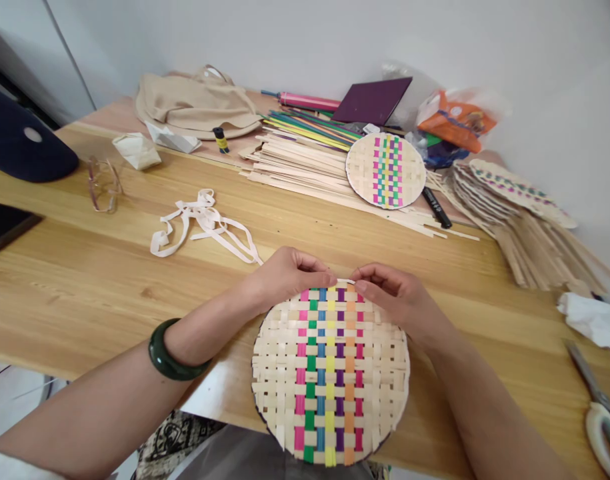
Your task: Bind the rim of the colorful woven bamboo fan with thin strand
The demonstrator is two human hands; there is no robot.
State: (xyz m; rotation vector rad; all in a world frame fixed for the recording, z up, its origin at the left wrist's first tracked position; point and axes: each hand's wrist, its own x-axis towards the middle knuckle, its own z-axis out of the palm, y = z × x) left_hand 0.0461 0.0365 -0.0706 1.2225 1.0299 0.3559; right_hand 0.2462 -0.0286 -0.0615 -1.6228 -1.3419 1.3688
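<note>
Grip of the left hand (291, 277) is pinching the top rim of a round woven disc (331, 373), which is filling the lower centre of the frame. The right hand (399, 293) is pinching the same rim just beside it, and a short stretch of white edging (345, 281) is showing between the fingertips. Pink, green, blue, yellow, purple and orange strips are running down the disc through pale crosswise ones. A dark green bangle (177, 352) is circling the left forearm.

Left of centre, a loose tangle of white tape (212, 220) is lying on the desk (85, 280), one end running to the left hand. Across the upper centre, pale strips (295, 167) are lying in front of coloured strips (309, 130). A second disc (359, 167) is overlapping the pale ones, with a black marker (436, 208) resting near its right edge. Scissors (597, 400) are lying at the lower right.
</note>
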